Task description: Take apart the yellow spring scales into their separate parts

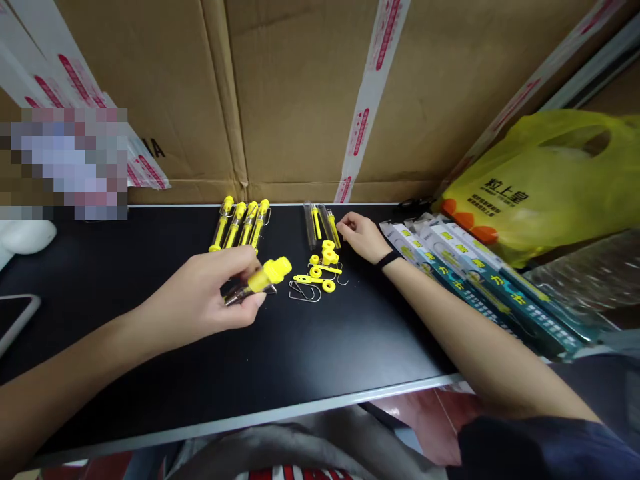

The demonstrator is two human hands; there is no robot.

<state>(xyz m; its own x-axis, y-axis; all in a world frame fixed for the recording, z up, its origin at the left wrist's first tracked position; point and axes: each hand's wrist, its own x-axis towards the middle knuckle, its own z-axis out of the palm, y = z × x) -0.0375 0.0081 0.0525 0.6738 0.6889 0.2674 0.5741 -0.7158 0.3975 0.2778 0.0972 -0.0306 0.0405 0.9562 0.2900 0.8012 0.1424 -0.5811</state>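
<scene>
My left hand [213, 293] is closed around a clear tube with a yellow cap [263, 277], held just above the black table [300, 353]. My right hand [361, 237] rests on the table farther back, its fingers curled at two clear tubes with yellow inserts [320, 227]; whether it grips one I cannot make out. Between the hands lie small yellow rings and pieces [323, 263] and bent wire hooks [304, 291]. A row of several finished yellow-capped tubes [241, 225] lies at the back.
Cardboard boxes [300, 100] with printed tape wall off the back. A stack of packaged cards [480, 287] lies at the right, with a yellow plastic bag [545, 180] behind it. A phone edge [17, 320] shows at far left.
</scene>
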